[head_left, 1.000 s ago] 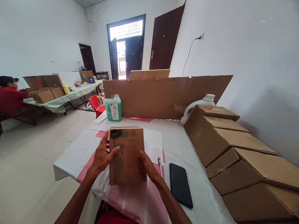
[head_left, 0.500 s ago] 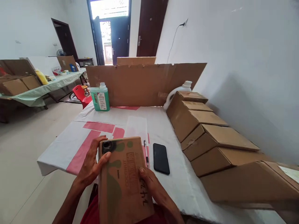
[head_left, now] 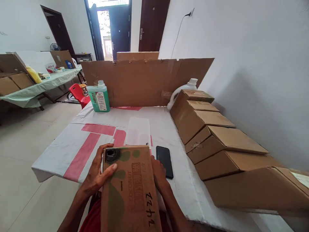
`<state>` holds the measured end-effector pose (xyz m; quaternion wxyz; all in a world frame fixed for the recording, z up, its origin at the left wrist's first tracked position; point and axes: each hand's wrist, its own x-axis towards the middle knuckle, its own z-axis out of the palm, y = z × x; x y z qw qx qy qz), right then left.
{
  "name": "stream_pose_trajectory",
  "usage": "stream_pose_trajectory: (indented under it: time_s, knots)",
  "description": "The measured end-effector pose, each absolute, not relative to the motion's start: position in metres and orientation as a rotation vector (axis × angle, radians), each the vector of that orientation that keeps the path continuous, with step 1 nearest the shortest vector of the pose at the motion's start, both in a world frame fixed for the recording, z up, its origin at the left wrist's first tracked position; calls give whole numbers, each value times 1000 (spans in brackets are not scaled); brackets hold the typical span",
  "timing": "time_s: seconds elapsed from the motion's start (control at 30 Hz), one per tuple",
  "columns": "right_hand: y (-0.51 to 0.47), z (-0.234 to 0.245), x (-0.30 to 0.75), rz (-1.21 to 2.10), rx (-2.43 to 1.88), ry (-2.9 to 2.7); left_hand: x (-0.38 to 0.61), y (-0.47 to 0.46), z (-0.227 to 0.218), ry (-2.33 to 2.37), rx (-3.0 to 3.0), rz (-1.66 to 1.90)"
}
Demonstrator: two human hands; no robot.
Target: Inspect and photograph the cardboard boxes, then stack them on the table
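Observation:
I hold a brown cardboard box (head_left: 130,190) printed with green blotches, the word COCONUT and handwritten digits, at the near edge of the table. My left hand (head_left: 98,175) grips its left side with the thumb lying on the top face. My right hand (head_left: 158,172) clasps the right side, fingers mostly hidden behind the box. The box reaches from the table edge down over my lap.
A black phone (head_left: 164,157) lies just right of the box. A row of cardboard boxes (head_left: 217,141) leans along the right. A green liquid bottle (head_left: 98,96), a white jug (head_left: 185,88) and an upright cardboard sheet (head_left: 145,80) stand at the back of the white-and-red table cover (head_left: 72,145).
The box has come from the middle of the table towards me, over the near edge, with both hands on it. The view has tilted down. The pen is now hidden behind the box.

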<state>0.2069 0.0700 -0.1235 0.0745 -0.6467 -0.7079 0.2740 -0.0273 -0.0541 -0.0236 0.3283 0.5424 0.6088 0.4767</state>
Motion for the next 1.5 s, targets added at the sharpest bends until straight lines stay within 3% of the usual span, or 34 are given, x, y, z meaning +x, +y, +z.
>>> stream_pose_trajectory:
  time_s: [0.17, 0.37, 0.5, 0.67, 1.07, 1.3, 1.4, 1.5]
  knots:
    - [77, -110, 234, 870, -1699, -1848, -16, -51, -12, 1528, 1507, 1244]
    - [56, -29, 250, 886, -1053, -903, -14, -51, -9, 1509, 1493, 1233]
    - [11, 9, 210, 1143, -811, -1100, -12, -50, -6, 1499, 1582, 1230]
    - [-17, 8, 164, 1277, -691, -1371, -9, -49, -1, 1489, 1639, 1234]
    - [-14, -3, 162, 1273, -679, -1368, -7, -47, -5, 1476, 1695, 1242]
    - [6, 16, 172, 1169, -785, -1345, -11, -48, -7, 1477, 1667, 1237]
    - [45, 17, 196, 1030, -911, -1263, -14, -52, -8, 1510, 1622, 1211]
    - [83, -7, 218, 746, -1298, -1446, -17, -56, -11, 1540, 1574, 1204]
